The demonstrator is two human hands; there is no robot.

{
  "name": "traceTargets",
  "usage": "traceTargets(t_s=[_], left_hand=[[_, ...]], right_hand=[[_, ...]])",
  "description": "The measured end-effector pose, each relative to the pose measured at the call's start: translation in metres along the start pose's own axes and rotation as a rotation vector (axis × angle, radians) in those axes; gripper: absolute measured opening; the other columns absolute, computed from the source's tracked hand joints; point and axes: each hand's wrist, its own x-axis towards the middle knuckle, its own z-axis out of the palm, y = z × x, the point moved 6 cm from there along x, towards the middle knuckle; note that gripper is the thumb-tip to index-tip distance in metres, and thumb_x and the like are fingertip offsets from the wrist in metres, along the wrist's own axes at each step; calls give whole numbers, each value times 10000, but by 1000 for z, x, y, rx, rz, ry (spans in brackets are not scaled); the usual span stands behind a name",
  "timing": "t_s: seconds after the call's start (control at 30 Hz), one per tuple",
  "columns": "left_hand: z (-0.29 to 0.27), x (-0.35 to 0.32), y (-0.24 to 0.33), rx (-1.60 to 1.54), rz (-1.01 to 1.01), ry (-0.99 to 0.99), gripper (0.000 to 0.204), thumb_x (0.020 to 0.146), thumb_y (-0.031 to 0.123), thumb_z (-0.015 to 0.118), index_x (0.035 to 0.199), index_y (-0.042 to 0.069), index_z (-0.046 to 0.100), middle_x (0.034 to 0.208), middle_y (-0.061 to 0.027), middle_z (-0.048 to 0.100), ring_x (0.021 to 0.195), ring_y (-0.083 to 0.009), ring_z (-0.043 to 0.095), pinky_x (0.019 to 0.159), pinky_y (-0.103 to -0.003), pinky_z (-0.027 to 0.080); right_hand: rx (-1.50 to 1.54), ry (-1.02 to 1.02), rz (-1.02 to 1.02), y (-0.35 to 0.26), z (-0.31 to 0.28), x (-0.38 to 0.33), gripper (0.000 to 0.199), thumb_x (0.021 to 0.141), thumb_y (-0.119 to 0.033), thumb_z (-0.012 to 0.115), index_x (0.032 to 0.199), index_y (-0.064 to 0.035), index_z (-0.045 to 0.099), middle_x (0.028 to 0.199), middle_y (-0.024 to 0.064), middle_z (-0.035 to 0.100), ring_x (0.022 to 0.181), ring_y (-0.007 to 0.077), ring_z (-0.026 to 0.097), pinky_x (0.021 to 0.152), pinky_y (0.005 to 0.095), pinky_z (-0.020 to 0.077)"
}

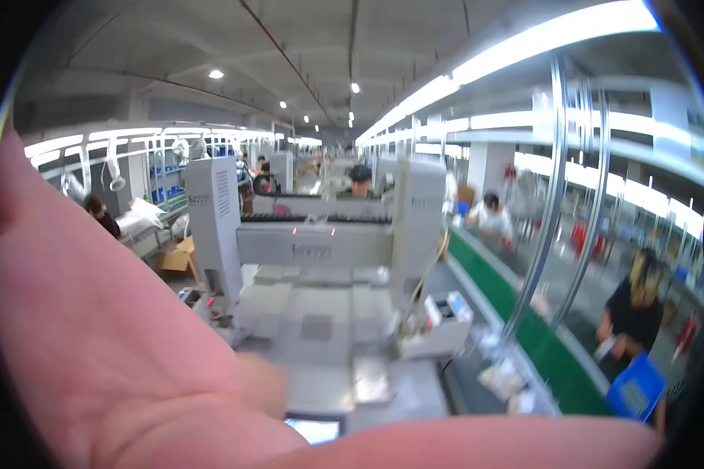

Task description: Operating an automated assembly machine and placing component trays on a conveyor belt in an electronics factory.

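Very close to the camera, my left hand (117, 336) fills the left side and the bottom of the head view. One part rises along the left rim and another reaches right along the lower edge, with a wide gap between them. Nothing shows in that gap as held. The fingertips are mostly cut off by the rim. A blurred skin-coloured patch (262, 383) stands by the palm, and I cannot tell what it belongs to. Past the hand is a grey-white gantry machine (313, 242) with a flat bed; part of a lit screen (317, 428) shows below it. My right hand cannot be made out.
A green conveyor belt (516, 301) runs along the right behind metal posts (544, 211). A person (637, 305) stands there near a blue bin (637, 387). White boxes (446, 313) sit at the machine's right side. A cardboard box (180, 256) lies to its left.
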Motion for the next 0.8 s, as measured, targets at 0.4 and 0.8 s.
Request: traceTargets(t_s=[0.4, 0.8], left_hand=[[-4, -45, 23, 168, -36, 58, 851, 958, 356, 685, 1616, -6, 286, 1539, -247, 442, 1459, -383, 446, 1177, -552, 375], [-93, -100, 79, 125, -363, -5, 333, 837, 257, 764, 1129, 188, 617, 1218, -76, 612, 1172, -374, 513, 988, -554, 474]], right_hand=[[-23, -76, 63, -32, 9, 27, 219, 899, -121, 668, 1083, -8, 697, 1118, 233, 643, 998, 428, 656, 881, 497, 556], [-359, 309, -401, -10, 3, 1, 207, 991, -208, 670, 1100, -37, 627, 887, 115, 684, 745, 323, 661, 720, 469, 544]])
